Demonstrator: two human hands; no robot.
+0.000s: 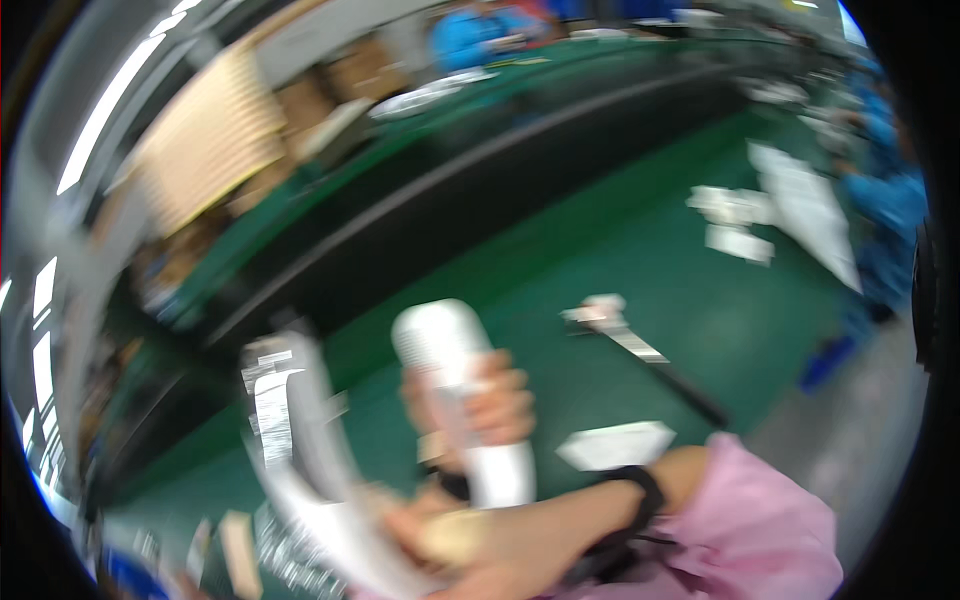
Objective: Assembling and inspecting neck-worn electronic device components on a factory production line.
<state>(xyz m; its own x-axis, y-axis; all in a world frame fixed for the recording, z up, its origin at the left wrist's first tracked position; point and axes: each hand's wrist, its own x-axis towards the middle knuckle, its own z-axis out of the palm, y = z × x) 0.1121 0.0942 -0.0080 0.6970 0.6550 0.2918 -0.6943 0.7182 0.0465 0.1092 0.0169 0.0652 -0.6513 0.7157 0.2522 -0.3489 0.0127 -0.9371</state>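
White object (pixel 443 335): grasped in the left hand (pixel 490 405), rounded end toward 11 o'clock
Right hand (pixel 430 540): at 6 o'clock from the left, by the curved white piece (pixel 335 530); blurred, grip cannot be told
Dark-handled item (pixel 652 358): on the green bench (pixel 600 250), toward 3 o'clock

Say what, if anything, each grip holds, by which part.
Left grip: white round-ended object, around its middle. Right grip: at a white curved piece; too blurred to tell if held.
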